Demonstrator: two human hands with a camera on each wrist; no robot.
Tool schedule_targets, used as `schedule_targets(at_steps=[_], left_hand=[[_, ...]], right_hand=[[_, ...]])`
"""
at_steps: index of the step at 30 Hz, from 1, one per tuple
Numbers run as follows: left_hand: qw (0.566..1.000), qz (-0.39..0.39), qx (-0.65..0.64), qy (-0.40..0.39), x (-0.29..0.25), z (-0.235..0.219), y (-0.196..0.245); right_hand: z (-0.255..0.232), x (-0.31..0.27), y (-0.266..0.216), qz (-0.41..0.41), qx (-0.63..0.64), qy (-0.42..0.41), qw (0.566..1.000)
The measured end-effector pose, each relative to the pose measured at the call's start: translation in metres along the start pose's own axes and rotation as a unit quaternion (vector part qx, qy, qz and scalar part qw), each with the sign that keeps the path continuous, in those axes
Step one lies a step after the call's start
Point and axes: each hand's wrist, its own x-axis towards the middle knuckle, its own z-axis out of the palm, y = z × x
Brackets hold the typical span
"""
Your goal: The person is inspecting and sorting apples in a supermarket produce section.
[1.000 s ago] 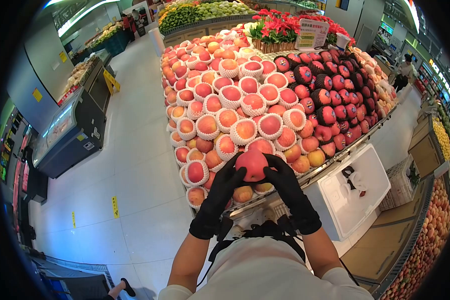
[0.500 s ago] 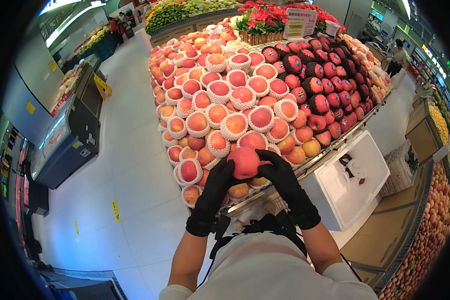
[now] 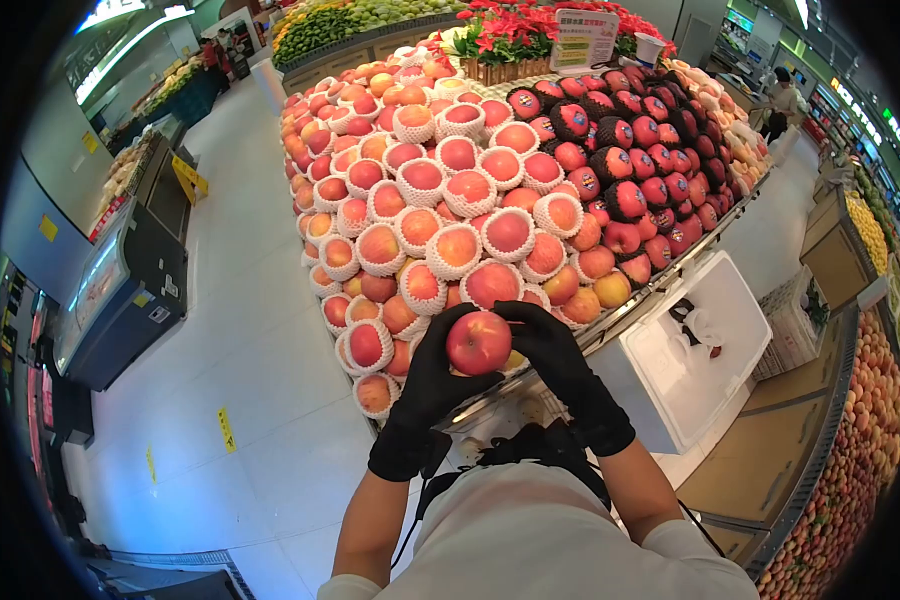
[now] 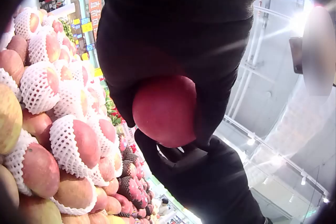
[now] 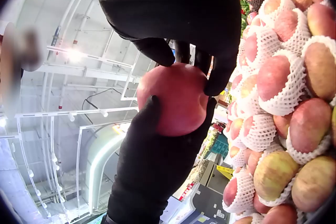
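Note:
A red apple (image 3: 479,342) is held above the front of the fruit pile, between two black-gloved hands. The left hand (image 3: 433,370) grips it from the left and below; in the right wrist view the left thumb (image 5: 148,113) lies across the apple's side. The right hand (image 3: 555,350) is bent around the far right side, its fingertips right at the skin. In the left wrist view the apple (image 4: 167,111) sits within the left hand (image 4: 173,40), with the right hand (image 4: 205,176) close below it.
Pale red fruit in white foam nets (image 3: 453,250) fills the sloped display. Red fruit in dark nets (image 3: 625,190) lies to its right. A white foam box (image 3: 660,400) stands right of the display edge. Potted red flowers (image 3: 505,40) and a sign (image 3: 584,40) are at the back.
The apple has been turned in the hands and now shows another side. Both hands have moved slightly left and down in view, and the right thumb has left the apple's front.

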Motion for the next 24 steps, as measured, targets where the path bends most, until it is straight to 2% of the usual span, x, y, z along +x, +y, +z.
schedule_targets(at_steps=[5,7,9,11,14,17,18,20,22,24], left_hand=[[0.999,0.009,0.035,0.006,-0.005,0.009,-0.003],[0.999,-0.01,0.051,-0.014,-0.005,0.015,0.0],[0.998,-0.055,0.007,-0.013,-0.007,0.025,0.007],[0.998,-0.039,0.02,-0.037,-0.005,0.029,-0.003],[0.997,-0.054,0.025,-0.046,-0.001,0.05,0.009],[0.995,-0.049,0.042,-0.08,0.008,0.061,-0.008],[0.994,-0.025,0.063,-0.084,0.011,0.065,-0.018],[0.992,-0.042,0.055,-0.109,0.018,0.079,-0.015],[0.99,-0.066,0.039,-0.118,0.024,0.094,-0.017],[0.986,-0.044,0.075,-0.139,0.033,0.107,-0.019]], right_hand=[[-0.007,-0.007,0.008,0.007,0.028,-0.007,1.0],[-0.013,-0.009,0.006,0.073,0.004,-0.013,0.997],[-0.024,-0.016,0.017,0.052,0.003,-0.02,0.998],[-0.039,-0.023,0.041,-0.007,0.044,-0.012,0.999],[-0.064,-0.043,0.035,0.013,-0.049,0.024,0.998],[-0.092,-0.058,0.046,0.03,-0.08,0.086,0.993],[-0.099,-0.065,0.046,0.027,-0.114,0.109,0.987],[-0.114,-0.078,0.045,0.025,-0.179,0.153,0.971],[-0.126,-0.089,0.038,0.048,-0.153,0.178,0.971],[-0.141,-0.1,0.042,0.045,-0.172,0.204,0.963]])
